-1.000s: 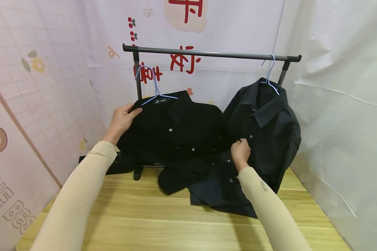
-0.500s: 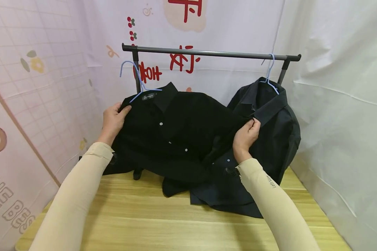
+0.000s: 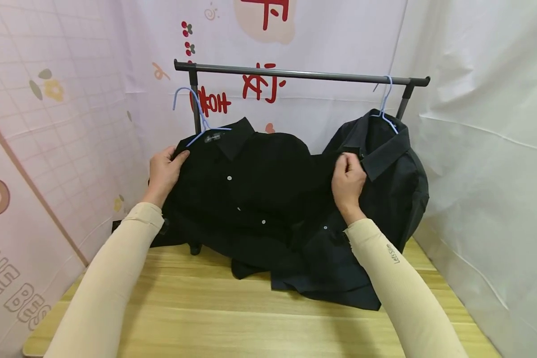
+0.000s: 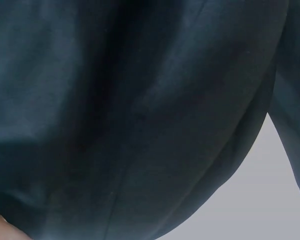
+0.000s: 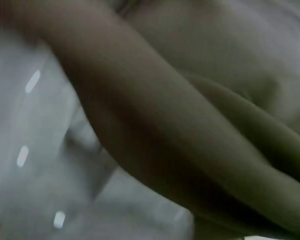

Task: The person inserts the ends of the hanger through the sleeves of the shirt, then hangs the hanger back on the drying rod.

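In the head view a black button-up shirt is stretched between both hands, a blue hanger in its collar. The hanger's hook is free, in front of the rack's left post. My left hand pinches the shirt's shoulder near one hanger arm, thumb in front. My right hand grips the cloth at the other side, in front of a second dark shirt. Dark cloth fills most of the left wrist view. The right wrist view is blurred, with fingers close to the lens and buttons behind.
A dark metal clothes rack stands at the back. The second shirt hangs at its right end on another blue hanger, its hem on the wooden table. Printed white curtains close in the back and sides.
The left hand has shifted a little left and up, carrying the hanger's hook left. My right hand has risen with the cloth, spreading the shirt; the second shirt still hangs.
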